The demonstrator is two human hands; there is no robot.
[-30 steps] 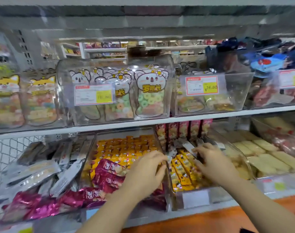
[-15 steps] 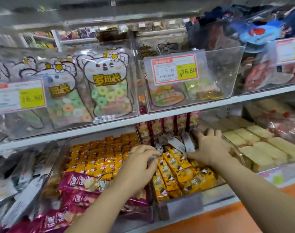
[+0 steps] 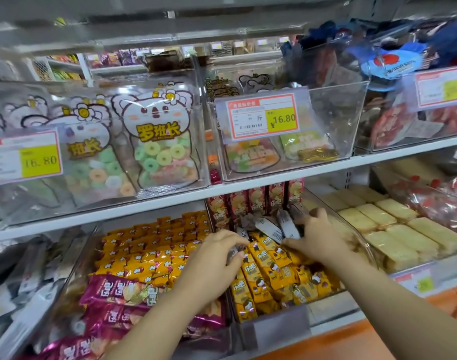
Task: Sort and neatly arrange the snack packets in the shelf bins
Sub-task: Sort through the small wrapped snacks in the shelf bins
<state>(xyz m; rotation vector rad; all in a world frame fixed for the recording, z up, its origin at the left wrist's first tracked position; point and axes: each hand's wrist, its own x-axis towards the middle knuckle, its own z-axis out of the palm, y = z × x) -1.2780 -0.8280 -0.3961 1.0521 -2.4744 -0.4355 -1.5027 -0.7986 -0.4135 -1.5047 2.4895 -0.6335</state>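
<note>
Subject items: small yellow packets [image 3: 270, 271], lying in loose slanted rows in the clear bin [image 3: 282, 327] at the middle of the lower shelf, with grey-white packets [image 3: 287, 227] jumbled on top at the far end.

Handling, as judged: light, soft film wrappers, slippery and easily creased, contents probably brittle. Best taken by the long edges or end seals, several at a time, without squeezing.

Left hand [image 3: 217, 258]: fingers curled, pinching one grey packet [image 3: 234, 252] at the bin's left edge. Right hand [image 3: 318, 237]: fingers bent over the grey-white packets. Whether it holds one cannot be told.

Writing: packet print is too small to read with certainty. The price tag [image 3: 262, 116] above reads "¥16.80" and "斤". The koala-shaped bags [image 3: 158, 141] read "罗班长". The left tag [image 3: 24, 154] reads "16.80".

Adjacent: purple packets [image 3: 118, 292] and orange packets [image 3: 149, 250] to the left, pale cakes [image 3: 394, 229] to the right.
</note>
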